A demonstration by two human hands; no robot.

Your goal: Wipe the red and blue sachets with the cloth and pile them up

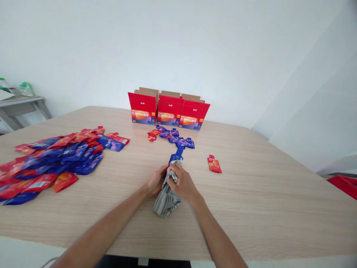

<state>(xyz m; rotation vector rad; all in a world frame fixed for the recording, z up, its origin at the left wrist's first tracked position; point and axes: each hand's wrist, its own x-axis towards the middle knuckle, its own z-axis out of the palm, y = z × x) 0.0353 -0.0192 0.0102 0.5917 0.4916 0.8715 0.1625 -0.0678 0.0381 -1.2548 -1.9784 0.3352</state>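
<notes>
My two hands meet at the middle of the wooden table (pixel 251 201). My left hand (pixel 156 182) grips a blue pouch (pixel 175 156) whose top sticks out beyond my fingers. My right hand (pixel 182 182) is closed on a grey striped cloth (pixel 166 201), pressed against the pouch. The cloth's loose end hangs down onto the table between my wrists.
A big heap of red and blue pouches (pixel 52 156) covers the table's left side. A smaller cluster of pouches (pixel 173 137) lies ahead, and one red pouch (pixel 214 164) lies alone to the right. Three open red boxes (pixel 169 111) stand at the far edge.
</notes>
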